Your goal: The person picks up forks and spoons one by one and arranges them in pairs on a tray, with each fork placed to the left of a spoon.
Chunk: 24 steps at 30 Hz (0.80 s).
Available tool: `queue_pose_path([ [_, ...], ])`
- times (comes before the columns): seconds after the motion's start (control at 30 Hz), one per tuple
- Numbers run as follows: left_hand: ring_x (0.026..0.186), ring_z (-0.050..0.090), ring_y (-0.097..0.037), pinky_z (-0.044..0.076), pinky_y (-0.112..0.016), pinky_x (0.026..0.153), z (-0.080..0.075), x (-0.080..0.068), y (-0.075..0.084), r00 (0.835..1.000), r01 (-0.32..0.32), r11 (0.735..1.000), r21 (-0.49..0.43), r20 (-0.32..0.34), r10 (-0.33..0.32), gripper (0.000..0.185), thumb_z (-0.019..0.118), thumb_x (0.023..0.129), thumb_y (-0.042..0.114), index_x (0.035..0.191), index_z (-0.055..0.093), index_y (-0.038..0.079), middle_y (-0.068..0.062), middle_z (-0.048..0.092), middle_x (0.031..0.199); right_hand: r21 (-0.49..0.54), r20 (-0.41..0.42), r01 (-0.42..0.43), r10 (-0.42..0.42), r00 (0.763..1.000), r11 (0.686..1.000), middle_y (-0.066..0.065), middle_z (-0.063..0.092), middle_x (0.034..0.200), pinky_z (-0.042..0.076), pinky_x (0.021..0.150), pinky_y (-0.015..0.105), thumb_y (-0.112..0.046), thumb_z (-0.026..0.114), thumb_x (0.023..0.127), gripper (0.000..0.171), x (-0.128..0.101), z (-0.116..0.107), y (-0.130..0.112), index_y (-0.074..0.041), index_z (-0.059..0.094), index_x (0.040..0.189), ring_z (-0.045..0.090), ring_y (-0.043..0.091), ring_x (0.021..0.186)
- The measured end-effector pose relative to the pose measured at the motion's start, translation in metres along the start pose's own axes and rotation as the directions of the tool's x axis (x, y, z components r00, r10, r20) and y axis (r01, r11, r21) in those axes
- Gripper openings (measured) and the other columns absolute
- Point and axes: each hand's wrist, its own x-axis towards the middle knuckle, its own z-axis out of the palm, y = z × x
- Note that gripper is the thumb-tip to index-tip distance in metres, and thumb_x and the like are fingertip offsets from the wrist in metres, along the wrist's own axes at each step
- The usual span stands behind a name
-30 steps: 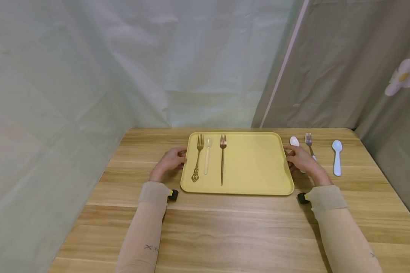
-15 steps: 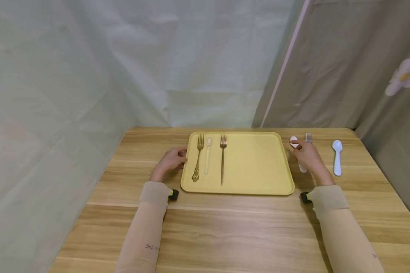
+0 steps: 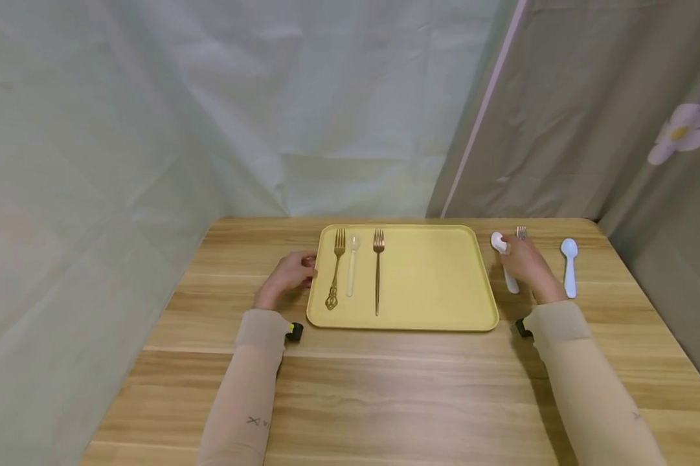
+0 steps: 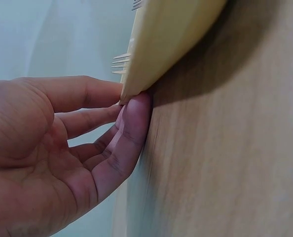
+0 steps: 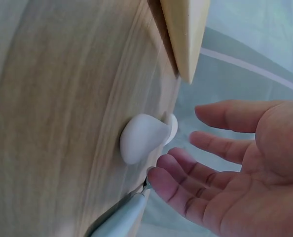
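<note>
Right of the tray [image 3: 443,278], the right hand [image 3: 527,265] covers most of the silver fork [image 3: 521,231]; only tines show in head view, contact unclear. Same hand hides the neck of the white spoon [image 3: 511,282]. At the tray's left rim, the left hand [image 3: 288,272] has fingertips partly hidden. Sleeves [image 3: 241,388] below the tray run off the bottom edge; left sleeve print [image 3: 258,421] too small to read. Wrist views crop the tray.
</note>
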Motion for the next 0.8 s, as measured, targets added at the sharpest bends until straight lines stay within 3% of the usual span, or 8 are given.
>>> queue_pose_path([
  [0.13, 0.088, 0.065, -0.023, 0.06, -0.029, 0.072, -0.0009, 0.001, 0.0003, 1.0, -0.008, 1.0, 0.01, -0.001, 0.008, 0.056, 0.057, 0.096, -0.005, 0.152, 0.048, -0.005, -0.022, 0.061, 0.113, -0.025, 0.034, -0.027, 0.028, 0.999, 0.999, 0.047, 0.038, 0.144, 0.036, 0.111, 0.067, -0.004, 0.048, 0.1, 0.054, 0.0037, -0.0023, -0.0004, 0.022, 0.037, 0.146, 0.038, 0.059, 0.135],
  [0.37, 0.084, 0.062, -0.02, 0.059, -0.029, 0.071, -0.0018, 0.0006, -0.0002, 1.0, 0.02, 0.999, -0.025, 0.012, -0.02, 0.057, 0.056, 0.096, -0.006, 0.152, 0.046, -0.006, -0.019, 0.058, 0.11, -0.052, 0.092, -0.04, 0.044, 0.995, 0.998, 0.046, 0.042, 0.142, 0.037, 0.111, 0.066, -0.003, 0.045, 0.097, 0.055, 0.0079, -0.0012, 0.0008, 0.02, 0.038, 0.146, 0.041, 0.058, 0.133],
  [0.57, 0.086, 0.062, -0.02, 0.059, -0.03, 0.074, -0.0019, 0.0007, -0.0027, 1.0, 0.011, 0.998, -0.056, 0.03, -0.009, 0.057, 0.055, 0.097, -0.005, 0.153, 0.043, -0.008, -0.02, 0.058, 0.113, -0.058, 0.093, -0.041, 0.046, 0.995, 0.997, 0.045, 0.05, 0.133, 0.042, 0.105, 0.065, -0.001, 0.048, 0.094, 0.053, 0.0093, 0.003, 0.002, 0.023, 0.039, 0.141, 0.05, 0.055, 0.121],
  [0.8, 0.086, 0.062, -0.02, 0.059, -0.029, 0.073, -0.0022, 0.0002, -0.0036, 1.0, 0.005, 0.998, -0.068, 0.03, -0.003, 0.057, 0.055, 0.097, -0.005, 0.152, 0.044, -0.009, -0.022, 0.059, 0.116, -0.081, 0.075, -0.046, 0.052, 0.996, 0.996, 0.045, 0.052, 0.13, 0.045, 0.103, 0.064, 0.001, 0.049, 0.093, 0.049, 0.0091, 0.0043, -0.0008, 0.022, 0.044, 0.138, 0.053, 0.057, 0.119],
])
